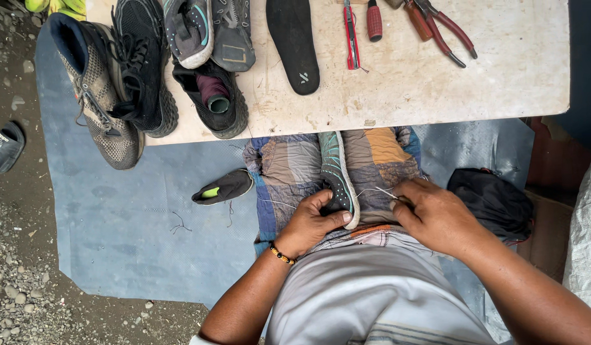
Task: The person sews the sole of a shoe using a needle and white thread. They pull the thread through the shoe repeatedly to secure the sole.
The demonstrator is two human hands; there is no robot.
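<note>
- Head view: the left hand (311,223) is closed round the heel end of a teal-and-grey shoe (337,172), which lies on the plaid cloth (289,166) over the lap, toe toward 12 o'clock.
- The right hand (436,214), at 3 o'clock of the shoe, pinches a pale thread (372,190) running to its sole edge.
- To stitch well, I judge the thread should stay taut and the shoe pinned steady.
- At 12 o'clock, the work board (500,83) carries pliers (439,29).
</note>
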